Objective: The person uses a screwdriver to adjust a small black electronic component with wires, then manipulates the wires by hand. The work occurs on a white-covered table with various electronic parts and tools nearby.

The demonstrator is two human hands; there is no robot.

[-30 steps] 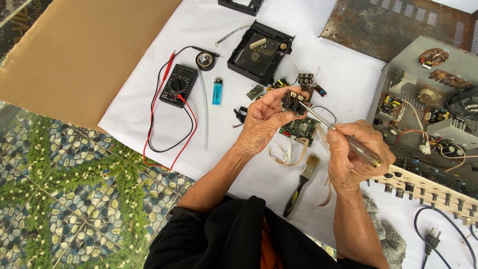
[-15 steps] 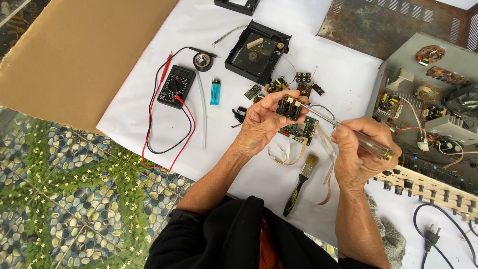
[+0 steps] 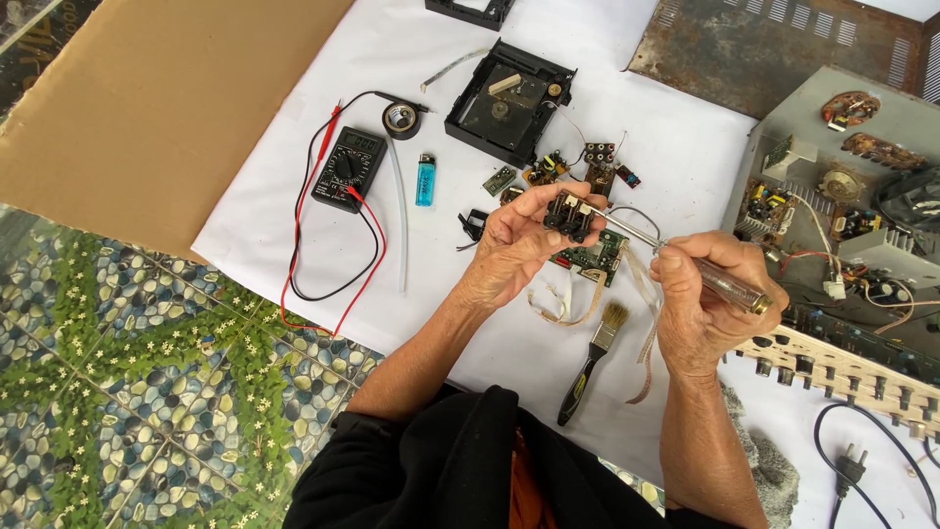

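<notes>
Black connector block (image 3: 570, 216) pinched in left hand (image 3: 514, 250) fingers above the white sheet, right hand (image 3: 700, 304) closed on screwdriver (image 3: 685, 263), tip at block: prying step, apparently; next needs steady leverage.

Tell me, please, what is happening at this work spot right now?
A person sits over a white sheet spread with electronics parts. The left hand holds up a small black component, and the right hand grips a clear-handled screwdriver with its tip at that part. A green circuit board and a paintbrush lie below the hands; a multimeter, a blue lighter and an opened chassis lie around.
</notes>
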